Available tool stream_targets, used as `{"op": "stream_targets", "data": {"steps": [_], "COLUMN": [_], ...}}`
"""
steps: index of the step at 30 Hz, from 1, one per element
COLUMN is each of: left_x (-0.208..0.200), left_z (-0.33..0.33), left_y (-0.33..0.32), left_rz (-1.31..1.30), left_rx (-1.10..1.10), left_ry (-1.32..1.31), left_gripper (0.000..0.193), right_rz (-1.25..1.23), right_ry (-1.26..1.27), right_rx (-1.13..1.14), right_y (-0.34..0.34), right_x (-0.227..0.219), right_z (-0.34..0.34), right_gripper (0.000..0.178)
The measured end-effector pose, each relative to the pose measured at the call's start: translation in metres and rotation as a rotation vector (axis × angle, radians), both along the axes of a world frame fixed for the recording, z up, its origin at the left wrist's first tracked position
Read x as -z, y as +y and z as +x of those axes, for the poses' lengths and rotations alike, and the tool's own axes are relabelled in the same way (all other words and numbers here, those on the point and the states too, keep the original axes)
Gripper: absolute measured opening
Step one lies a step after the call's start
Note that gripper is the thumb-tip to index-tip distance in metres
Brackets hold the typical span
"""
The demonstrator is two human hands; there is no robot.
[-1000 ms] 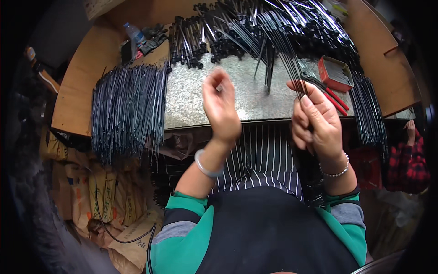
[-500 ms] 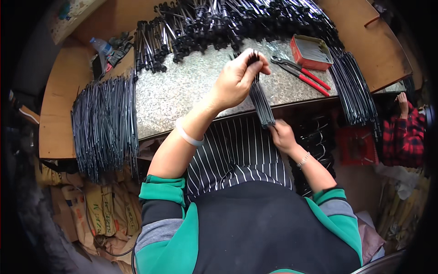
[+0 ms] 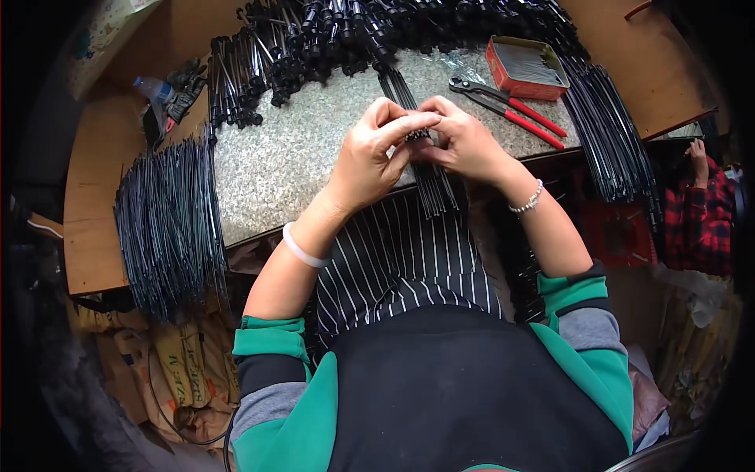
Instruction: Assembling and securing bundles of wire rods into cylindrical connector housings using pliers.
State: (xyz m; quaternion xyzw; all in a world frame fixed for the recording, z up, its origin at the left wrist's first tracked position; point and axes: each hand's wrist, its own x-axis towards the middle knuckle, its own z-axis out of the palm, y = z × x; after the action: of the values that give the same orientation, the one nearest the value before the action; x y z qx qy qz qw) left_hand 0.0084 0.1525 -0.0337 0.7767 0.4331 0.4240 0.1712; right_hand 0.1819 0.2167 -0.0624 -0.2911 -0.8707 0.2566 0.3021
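Observation:
My left hand (image 3: 371, 153) and my right hand (image 3: 465, 143) meet over the front part of the bench, fingers closed around a bundle of thin black rods (image 3: 437, 193). The bundle runs lengthwise under my hands; its far part lies on the bench top and its near ends stick out past the front edge. Between my fingers shows a small dark cluster, too covered to make out fully. Right of my right hand lies a pair of pliers with red handles (image 3: 523, 116), jaws toward the bench middle.
Many thin dark rods (image 3: 169, 224) overhang the bench at left, and more (image 3: 617, 134) at right. Black-ended rods (image 3: 330, 39) are heaped along the back. A red tin (image 3: 527, 69) stands behind the pliers. Another person's plaid sleeve (image 3: 700, 208) shows far right.
My right hand has risen from the bundle's near end to join my left hand. The left hand has come lower and left, and the bundle now rests across the bench edge, fanned slightly.

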Motion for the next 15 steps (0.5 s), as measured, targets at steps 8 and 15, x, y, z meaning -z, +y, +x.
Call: {"op": "stream_targets", "data": {"steps": [8, 15], "left_x": [0.018, 0.018], "left_z": [-0.021, -0.001], "left_y": [0.005, 0.018], "left_rz": [0.326, 0.196], "left_rx": [0.045, 0.244], "left_ry": [-0.252, -0.068], "left_gripper": [0.036, 0.039], "right_rz": [-0.091, -0.218], "right_ry": [0.031, 0.029], "right_rx": [-0.204, -0.214], "right_y": [0.028, 0.034], "right_x": [0.011, -0.008], "right_z": [-0.015, 0.000], "right_gripper": [0.021, 0.024]}}
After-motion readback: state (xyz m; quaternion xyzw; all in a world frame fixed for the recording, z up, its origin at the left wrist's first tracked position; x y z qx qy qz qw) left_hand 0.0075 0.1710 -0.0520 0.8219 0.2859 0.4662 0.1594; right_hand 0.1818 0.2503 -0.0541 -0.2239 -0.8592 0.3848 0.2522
